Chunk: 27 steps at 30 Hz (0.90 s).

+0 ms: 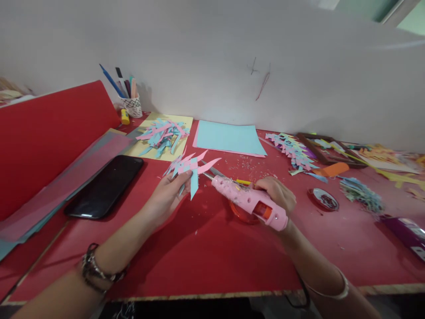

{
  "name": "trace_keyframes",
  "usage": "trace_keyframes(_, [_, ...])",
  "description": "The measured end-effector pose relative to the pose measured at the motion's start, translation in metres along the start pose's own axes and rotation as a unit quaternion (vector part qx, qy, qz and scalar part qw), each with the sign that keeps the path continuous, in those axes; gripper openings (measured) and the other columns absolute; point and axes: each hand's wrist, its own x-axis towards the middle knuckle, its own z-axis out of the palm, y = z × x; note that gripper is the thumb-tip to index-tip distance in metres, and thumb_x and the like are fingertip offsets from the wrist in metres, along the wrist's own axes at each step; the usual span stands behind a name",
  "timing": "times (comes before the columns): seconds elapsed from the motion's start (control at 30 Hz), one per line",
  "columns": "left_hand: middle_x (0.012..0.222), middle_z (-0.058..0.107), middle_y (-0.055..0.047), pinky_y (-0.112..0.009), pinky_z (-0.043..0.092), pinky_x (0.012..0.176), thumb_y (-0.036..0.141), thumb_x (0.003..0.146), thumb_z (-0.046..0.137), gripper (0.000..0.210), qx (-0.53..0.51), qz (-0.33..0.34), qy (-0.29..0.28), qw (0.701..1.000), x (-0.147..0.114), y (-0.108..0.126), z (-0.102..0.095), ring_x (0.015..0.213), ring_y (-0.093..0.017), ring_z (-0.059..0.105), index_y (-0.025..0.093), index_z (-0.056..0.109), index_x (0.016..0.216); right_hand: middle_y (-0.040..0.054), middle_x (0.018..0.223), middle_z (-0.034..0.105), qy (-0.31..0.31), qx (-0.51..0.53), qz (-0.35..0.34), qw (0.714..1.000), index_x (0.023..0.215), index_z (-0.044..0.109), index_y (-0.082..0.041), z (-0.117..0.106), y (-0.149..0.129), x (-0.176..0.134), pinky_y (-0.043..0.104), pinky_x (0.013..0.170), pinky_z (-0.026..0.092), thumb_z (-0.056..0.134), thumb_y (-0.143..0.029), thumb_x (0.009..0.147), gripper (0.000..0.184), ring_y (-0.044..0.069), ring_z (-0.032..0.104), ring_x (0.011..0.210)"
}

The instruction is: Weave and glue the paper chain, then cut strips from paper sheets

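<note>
Pinched in my left hand [169,195] is a woven piece of pink and blue paper strips [191,167], its pointed ends fanning out to the right. My right hand [275,192] is wrapped round the handle of a pink hot-stick glue gun, the glue gun [245,197], whose metal nozzle points left at the paper piece, close to its edge. I cannot tell whether the nozzle touches it. Beneath the glue gun sits a round orange-red dish [244,215], partly hidden. A scissor-like grey blade [214,170] lies behind the nozzle, mostly covered.
Blue and pink cut strips [162,135] lie heaped on a yellow sheet [181,152]. Blue paper [229,137] lies by the wall. A black phone [106,186] is at left, a pen cup [132,106] behind. On the right are a woven paper chain [292,150] and a round lid [323,199].
</note>
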Motion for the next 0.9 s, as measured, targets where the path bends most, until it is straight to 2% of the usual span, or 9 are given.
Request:
trace_keyframes(0.23, [0.045,0.050,0.004,-0.017,0.037,0.045,0.020,0.062,0.067,0.018,0.014,0.008,-0.012,1.000,0.0025,-0.0027,-0.0039,0.042,-0.006,0.042,0.017,0.056,0.048,-0.0036,0.054,0.049,-0.001,-0.004,-0.004,1.000,0.071,0.043,-0.021,-0.0030,-0.0006,0.0036,0.019,0.046,0.034,0.045,-0.016,0.080,0.011,0.008,0.044,0.047])
trace_keyframes(0.7, [0.045,0.048,0.004,-0.021,0.037,0.046,0.017,0.068,0.063,0.025,0.029,-0.003,0.014,0.999,0.0022,-0.0017,-0.0027,0.042,-0.007,0.042,0.018,0.052,0.046,-0.0036,0.053,0.052,-0.026,-0.047,0.031,0.998,0.069,0.043,-0.022,-0.0068,-0.0005,0.0035,0.022,0.043,0.032,0.045,-0.019,0.078,0.010,0.009,0.045,0.044])
trace_keyframes(0.9, [0.045,0.048,0.004,-0.020,0.037,0.047,0.017,0.070,0.061,0.026,0.027,-0.011,0.012,1.000,0.0019,-0.0017,-0.0023,0.042,-0.007,0.042,0.018,0.052,0.046,-0.0040,0.054,0.052,-0.021,-0.022,0.017,0.999,0.070,0.043,-0.022,-0.0060,0.0001,0.0041,0.020,0.044,0.033,0.047,-0.018,0.077,0.010,0.008,0.046,0.046])
